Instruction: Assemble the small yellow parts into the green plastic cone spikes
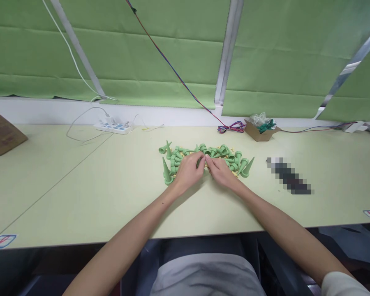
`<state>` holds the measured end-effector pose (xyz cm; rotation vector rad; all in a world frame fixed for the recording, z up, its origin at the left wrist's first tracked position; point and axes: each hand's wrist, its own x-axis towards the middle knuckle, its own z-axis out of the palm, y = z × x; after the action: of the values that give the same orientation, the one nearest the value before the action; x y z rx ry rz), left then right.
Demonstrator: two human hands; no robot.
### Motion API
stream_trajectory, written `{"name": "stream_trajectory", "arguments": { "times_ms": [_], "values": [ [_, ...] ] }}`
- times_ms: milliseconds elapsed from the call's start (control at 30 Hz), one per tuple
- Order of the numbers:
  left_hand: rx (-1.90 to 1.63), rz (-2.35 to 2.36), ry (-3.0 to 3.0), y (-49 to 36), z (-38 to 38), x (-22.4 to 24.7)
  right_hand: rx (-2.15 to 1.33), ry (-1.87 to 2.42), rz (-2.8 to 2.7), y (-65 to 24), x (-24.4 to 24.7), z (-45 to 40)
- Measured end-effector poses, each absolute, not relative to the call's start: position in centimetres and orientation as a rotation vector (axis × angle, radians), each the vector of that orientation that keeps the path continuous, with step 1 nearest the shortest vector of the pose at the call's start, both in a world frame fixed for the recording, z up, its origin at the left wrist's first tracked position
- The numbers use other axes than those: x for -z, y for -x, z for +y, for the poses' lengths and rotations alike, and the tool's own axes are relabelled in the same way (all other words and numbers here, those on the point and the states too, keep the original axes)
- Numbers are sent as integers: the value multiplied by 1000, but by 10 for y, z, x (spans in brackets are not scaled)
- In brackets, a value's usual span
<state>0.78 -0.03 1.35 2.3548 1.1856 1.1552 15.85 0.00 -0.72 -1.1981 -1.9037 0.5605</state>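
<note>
Several green plastic cone-shaped pieces (167,172) lie in a spread pile on the pale table, some upright and some on their sides, with small yellow pieces (236,174) among them. My left hand (191,167) and my right hand (218,168) meet at the front middle of the pile, fingertips pinched close together. What they hold between the fingertips is too small and hidden to make out. A green cone (247,167) leans at the right end of the pile, beyond my right hand.
A cardboard box (260,133) with clear and green plastic sits at the back, beside coiled red-blue wire (232,127). A white power strip (117,126) is back left, a brown object (3,135) far left. A blurred dark item (290,176) lies right.
</note>
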Motion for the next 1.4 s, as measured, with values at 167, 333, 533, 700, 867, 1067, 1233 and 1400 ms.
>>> {"name": "stream_trajectory", "arguments": {
  "times_ms": [167, 333, 533, 700, 867, 1067, 1233, 1400],
  "values": [
    [-1153, 1177, -2353, -8, 0, -13, -538, 1206, -1910, -159, 8, 1],
    [-1140, 1176, -2352, -8, 1, -13, -537, 1211, -1913, -159, 8, 1],
    [-1131, 1178, -2351, -8, 0, -14, -546, 1211, -1915, -159, 9, 1],
    [-1131, 1169, -2350, -8, 1, -13, -539, 1212, -1918, -159, 9, 1],
    [-1132, 1173, -2354, -8, 1, -13, -539, 1202, -1916, -160, 9, 1],
    [-1143, 1169, -2353, -8, 1, -12, -531, 1203, -1929, -160, 10, 2],
    [-1142, 1170, -2356, -8, 1, -12, -529, 1209, -1924, -160, 9, 2],
    [-1137, 1165, -2350, -8, 2, -12, -524, 1199, -1930, -160, 10, 2]
  ]
}}
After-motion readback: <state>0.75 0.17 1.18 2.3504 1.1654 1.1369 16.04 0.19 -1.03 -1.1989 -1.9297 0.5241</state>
